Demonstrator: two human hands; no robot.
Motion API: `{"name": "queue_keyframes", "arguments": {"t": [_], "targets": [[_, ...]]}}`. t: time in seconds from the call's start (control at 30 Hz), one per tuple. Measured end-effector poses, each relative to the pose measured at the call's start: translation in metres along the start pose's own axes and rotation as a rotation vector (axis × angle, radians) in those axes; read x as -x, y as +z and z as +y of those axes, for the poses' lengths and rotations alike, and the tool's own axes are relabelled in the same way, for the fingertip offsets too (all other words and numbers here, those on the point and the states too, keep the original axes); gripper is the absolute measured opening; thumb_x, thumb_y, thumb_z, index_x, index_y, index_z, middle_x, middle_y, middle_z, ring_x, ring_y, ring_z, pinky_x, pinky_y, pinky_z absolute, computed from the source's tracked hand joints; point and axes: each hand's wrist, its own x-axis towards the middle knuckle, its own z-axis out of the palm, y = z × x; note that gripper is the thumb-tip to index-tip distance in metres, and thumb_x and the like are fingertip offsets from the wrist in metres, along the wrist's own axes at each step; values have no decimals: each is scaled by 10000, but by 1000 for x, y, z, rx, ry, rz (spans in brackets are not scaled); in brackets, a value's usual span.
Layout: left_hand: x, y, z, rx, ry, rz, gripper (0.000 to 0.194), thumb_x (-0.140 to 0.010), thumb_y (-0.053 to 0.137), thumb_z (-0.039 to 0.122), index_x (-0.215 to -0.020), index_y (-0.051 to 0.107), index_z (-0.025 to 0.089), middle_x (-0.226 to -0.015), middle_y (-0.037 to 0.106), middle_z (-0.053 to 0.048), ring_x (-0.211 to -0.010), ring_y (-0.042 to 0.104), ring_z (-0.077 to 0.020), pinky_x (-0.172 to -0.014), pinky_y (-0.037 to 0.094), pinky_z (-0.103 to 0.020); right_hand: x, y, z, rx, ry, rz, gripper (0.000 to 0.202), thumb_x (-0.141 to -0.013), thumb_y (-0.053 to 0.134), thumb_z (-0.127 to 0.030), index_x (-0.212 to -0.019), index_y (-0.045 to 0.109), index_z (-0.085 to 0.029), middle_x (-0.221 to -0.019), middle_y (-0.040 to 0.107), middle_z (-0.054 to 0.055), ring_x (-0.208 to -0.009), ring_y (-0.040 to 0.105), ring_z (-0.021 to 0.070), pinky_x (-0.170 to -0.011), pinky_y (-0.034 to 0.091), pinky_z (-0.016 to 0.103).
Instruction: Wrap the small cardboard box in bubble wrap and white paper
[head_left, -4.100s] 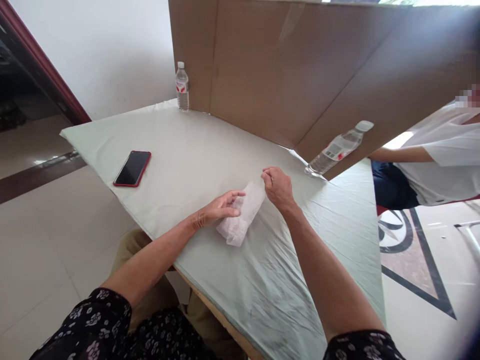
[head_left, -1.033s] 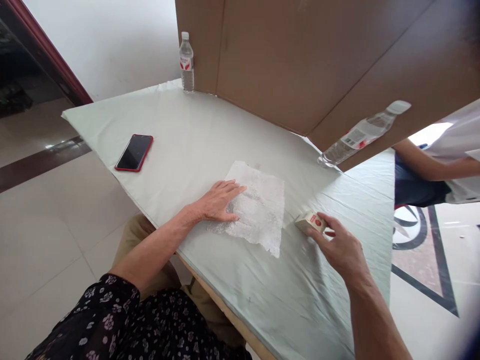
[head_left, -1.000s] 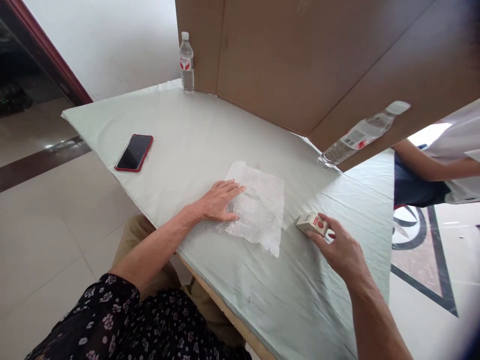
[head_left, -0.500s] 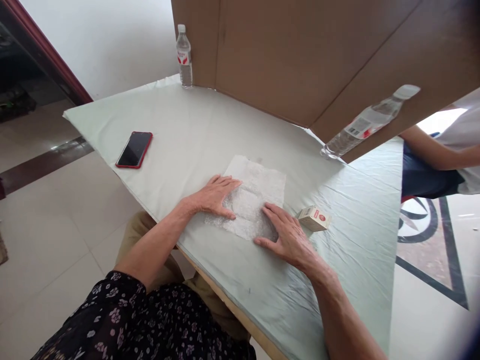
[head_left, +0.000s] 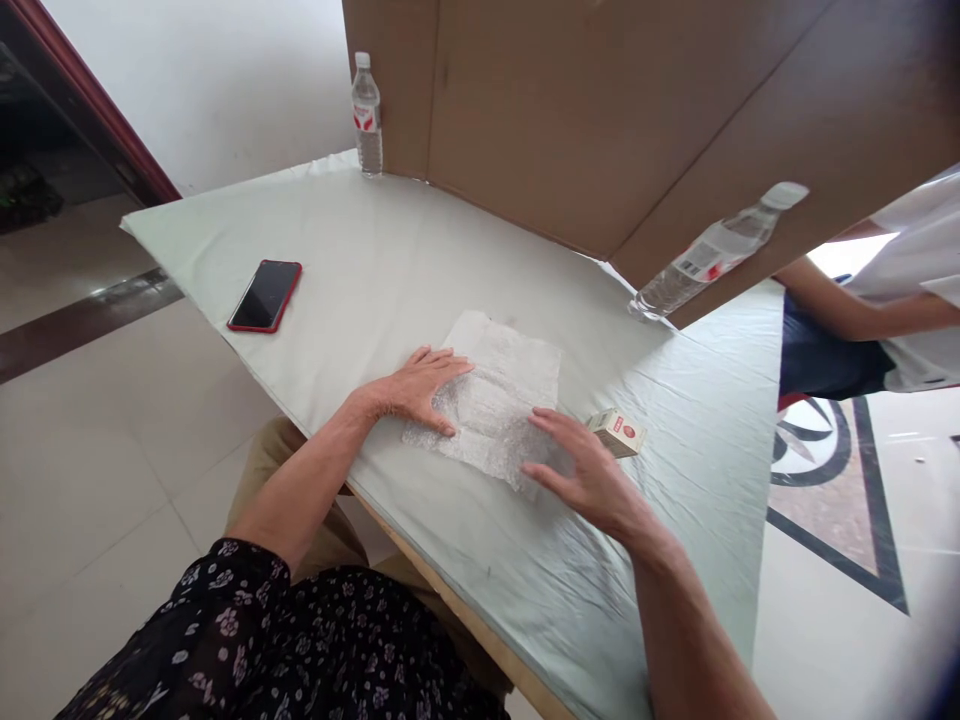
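A sheet of clear bubble wrap (head_left: 499, 385) lies spread on the pale green tablecloth in front of me, creased across its middle. My left hand (head_left: 424, 388) rests flat on its left part, fingers spread and thumb apart. Over the right edge of the sheet is my right hand (head_left: 577, 470), its thumb and fingers apart and nothing between them; it seems slightly raised. Just beyond the right hand sits a small cream box (head_left: 616, 432) with a red mark, partly behind that hand.
A black phone in a red case (head_left: 265, 296) lies at the left edge. One water bottle (head_left: 367, 118) stands at the back, another bottle (head_left: 709, 255) at the right, both against a tall brown cardboard panel (head_left: 525, 120). Past the table's right side sits a person (head_left: 855, 305).
My right hand has lifted a little and shifted right off the bubble wrap, its fingers opening wider. The left hand stays on the sheet. The whole view has moved slightly.
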Motion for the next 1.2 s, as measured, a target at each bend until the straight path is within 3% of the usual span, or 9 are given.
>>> {"name": "queue_keyframes", "arguments": {"t": [0.13, 0.23, 0.33, 0.4, 0.57, 0.73, 0.93, 1.07, 1.2], "targets": [[1, -2, 3, 43, -15, 13, 978, -771, 682, 666, -1558, 284, 242, -1644, 261, -94, -1551, 97, -318, -1252, -5, -497, 6, -32, 17, 81, 142, 312, 479, -895, 586, -528, -1269, 625, -230, -1308, 645, 134, -1247, 574, 322, -1053, 446, 531], [0, -2, 5, 54, -31, 25, 944, -778, 690, 631, -1548, 310, 237, -1636, 278, -106, -1550, 100, -322, -1250, 12, -510, 12, -43, 43, 177, 321, 272, 646, -802, 641, -573, -1315, 588, -184, -1293, 641, 181, -1164, 598, 378, -938, 477, 558], [-1, 0, 3, 45, -26, 38, 935, -778, 698, 602, -1546, 316, 229, -1630, 287, -115, -1546, 110, -331, -1246, 28, -525, 15, -39, 62, 165, 487, 172, 639, -764, 646, -548, -1279, 610, -171, -1072, 719, 154, -916, 668, 335, -784, 507, 491], [-2, 2, 1, 33, -10, 39, 948, -771, 705, 597, -1547, 315, 216, -1628, 290, -122, -1544, 116, -335, -1246, 34, -527, 13, -35, 62, 144, 520, 178, 586, -751, 663, -535, -1223, 647, -189, -941, 732, 114, -813, 670, 301, -735, 503, 450], [-5, 4, -4, 9, 22, 41, 996, -739, 720, 624, -1545, 317, 200, -1620, 296, -144, -1535, 131, -360, -1238, 41, -547, -8, -30, 19, -20, 337, 361, 546, -754, 722, -526, -1217, 658, -243, -1032, 739, 82, -889, 692, 272, -799, 528, 421], [-6, 5, -4, -1, 25, 61, 993, -730, 730, 617, -1539, 316, 214, -1614, 308, -144, -1526, 152, -373, -1230, 51, -558, -46, -2, -22, -155, 107, 294, 489, -779, 731, -442, -1218, 655, -241, -1151, 727, 87, -1008, 686, 274, -935, 517, 459], [-6, 4, -1, -9, 13, 48, 980, -734, 730, 585, -1538, 300, 226, -1617, 306, -122, -1529, 149, -355, -1236, 56, -532, -69, 43, -16, -130, 85, 149, 502, -782, 694, -376, -1261, 625, -242, -1257, 695, 102, -1097, 662, 317, -983, 491, 520], [-6, 3, -1, -12, 5, 36, 977, -731, 733, 555, -1537, 296, 218, -1619, 299, -119, -1530, 140, -350, -1239, 50, -520, -64, 48, -7, -203, 103, 138, 593, -796, 680, -395, -1358, 543, -263, -1322, 659, 93, -1098, 662, 300, -995, 490, 512], [-6, 3, -2, -14, 9, 35, 976, -728, 735, 560, -1535, 294, 234, -1616, 304, -117, -1526, 144, -356, -1235, 51, -533, -61, 49, -4, -216, 114, 133, 537, -809, 665, -419, -1313, 572, -260, -1295, 674, 94, -1120, 652, 305, -999, 485, 517]]}}
